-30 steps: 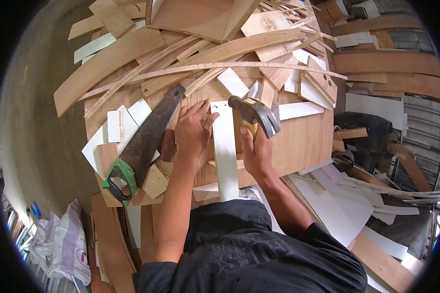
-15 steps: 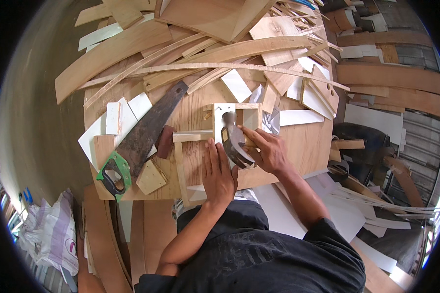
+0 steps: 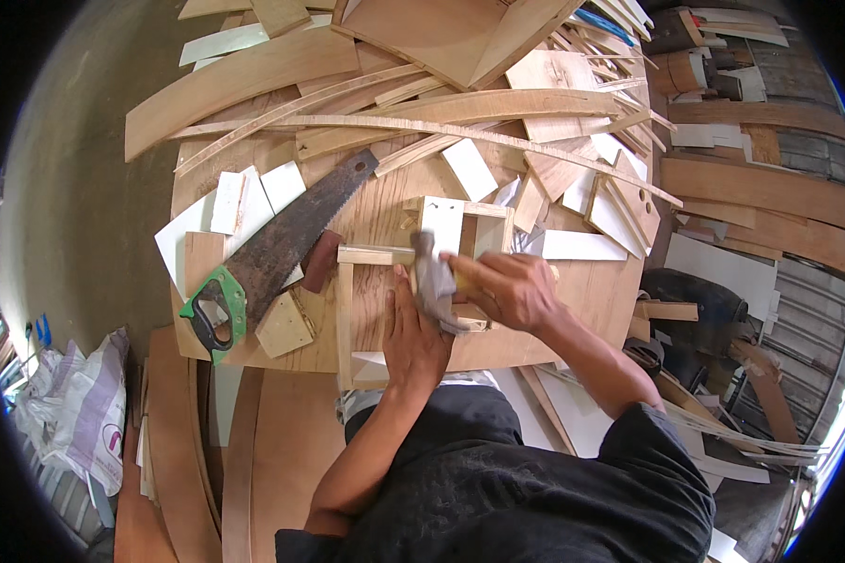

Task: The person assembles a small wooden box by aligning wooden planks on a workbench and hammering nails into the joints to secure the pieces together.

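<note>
My right hand [image 3: 521,289] is closed around the handle of a claw hammer [image 3: 434,293], whose head is slightly blurred. The hammer hangs over a narrow white-faced board [image 3: 442,225] on a small wooden frame [image 3: 345,314]; whether it touches the board cannot be made out. My left hand [image 3: 417,349] lies with fingers stretched forward on the frame, just left of the hammer head and partly beneath it. Small dark spots, perhaps nail heads, mark the board's far end. The hammer and both hands cover the board's near part.
Left of the frame, a handsaw [image 3: 296,220] with a green and black handle lies beside a reddish-brown block [image 3: 322,261]. Long wood strips [image 3: 498,141] and offcuts pile across the far side of the worktable [image 3: 587,310]. A white sack [image 3: 89,413] sits at lower left.
The hammer head has moved slightly toward me and left, turning a little, with my right hand following. My left hand keeps its place on the frame. The whole view has shifted slightly.
</note>
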Action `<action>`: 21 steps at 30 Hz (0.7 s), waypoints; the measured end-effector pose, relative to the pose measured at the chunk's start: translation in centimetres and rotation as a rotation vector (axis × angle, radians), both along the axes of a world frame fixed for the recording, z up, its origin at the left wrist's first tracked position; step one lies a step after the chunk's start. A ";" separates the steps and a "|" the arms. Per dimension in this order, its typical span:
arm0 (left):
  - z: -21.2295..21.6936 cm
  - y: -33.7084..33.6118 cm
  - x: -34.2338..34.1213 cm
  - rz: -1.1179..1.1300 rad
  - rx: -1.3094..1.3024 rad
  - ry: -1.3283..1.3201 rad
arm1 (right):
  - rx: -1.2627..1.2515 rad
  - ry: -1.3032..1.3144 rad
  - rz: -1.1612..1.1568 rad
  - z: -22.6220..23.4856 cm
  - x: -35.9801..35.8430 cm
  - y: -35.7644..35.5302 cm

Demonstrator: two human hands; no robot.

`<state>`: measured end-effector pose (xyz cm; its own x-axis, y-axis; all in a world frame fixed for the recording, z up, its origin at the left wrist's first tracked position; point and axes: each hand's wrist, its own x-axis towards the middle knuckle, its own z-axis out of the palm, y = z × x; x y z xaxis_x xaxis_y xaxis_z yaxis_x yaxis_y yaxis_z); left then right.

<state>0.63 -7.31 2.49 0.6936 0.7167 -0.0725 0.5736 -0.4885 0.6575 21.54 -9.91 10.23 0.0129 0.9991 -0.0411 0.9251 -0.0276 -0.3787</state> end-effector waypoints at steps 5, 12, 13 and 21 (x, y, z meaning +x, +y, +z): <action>-0.1 -0.2 0.3 0.025 0.027 -0.065 | 0.017 -0.102 -0.157 -0.8 1.5 0.6; -0.3 -0.3 0.2 0.008 0.012 -0.050 | -0.068 -0.050 0.065 0.2 1.0 -0.3; -0.2 -0.2 0.3 0.005 0.028 -0.048 | -0.054 -0.135 -0.074 -1.0 1.3 0.1; 0.0 0.0 0.2 -0.022 0.004 -0.009 | -0.073 -0.072 -0.092 -0.6 2.2 0.5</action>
<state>0.80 -7.29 2.53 0.7095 0.7018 -0.0637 0.5571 -0.5032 0.6606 23.78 -9.41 9.67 0.1101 0.9879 -0.1094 0.9420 -0.1388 -0.3057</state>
